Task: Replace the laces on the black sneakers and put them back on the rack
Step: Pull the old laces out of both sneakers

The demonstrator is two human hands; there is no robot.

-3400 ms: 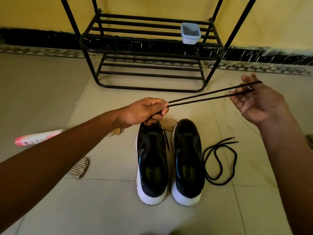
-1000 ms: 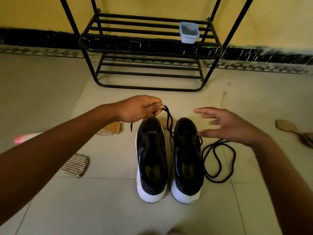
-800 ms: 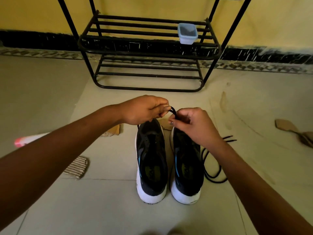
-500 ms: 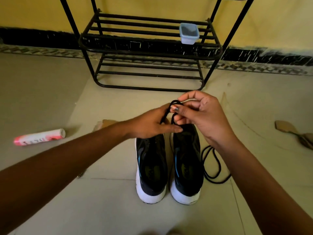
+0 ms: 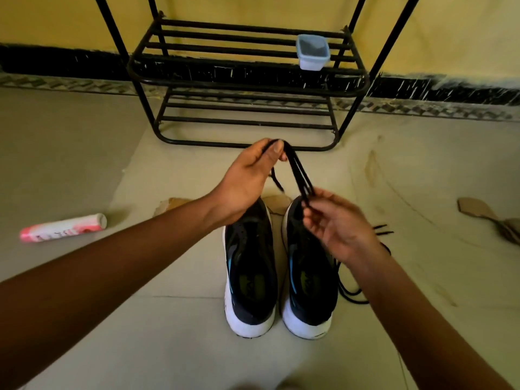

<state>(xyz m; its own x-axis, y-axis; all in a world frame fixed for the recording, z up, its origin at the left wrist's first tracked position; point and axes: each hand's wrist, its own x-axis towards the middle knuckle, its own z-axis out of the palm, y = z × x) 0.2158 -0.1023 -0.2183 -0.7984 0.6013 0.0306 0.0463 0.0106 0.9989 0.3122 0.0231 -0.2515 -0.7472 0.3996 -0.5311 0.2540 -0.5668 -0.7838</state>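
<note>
Both hands are on one thin black shoelace (image 5: 295,167), doubled over and held above the toe end of the black mesh sneakers with white soles (image 5: 250,266). The left hand (image 5: 247,178) pinches the fold between thumb and finger; the right hand (image 5: 337,226) pinches both strands lower down, just over the right shoe (image 5: 309,266) toe. So the lace slants down toward the sneakers, and the right hand's nearer the eyelets. I'd guess it does the threading. Neither shoe looks laced yet.
</note>
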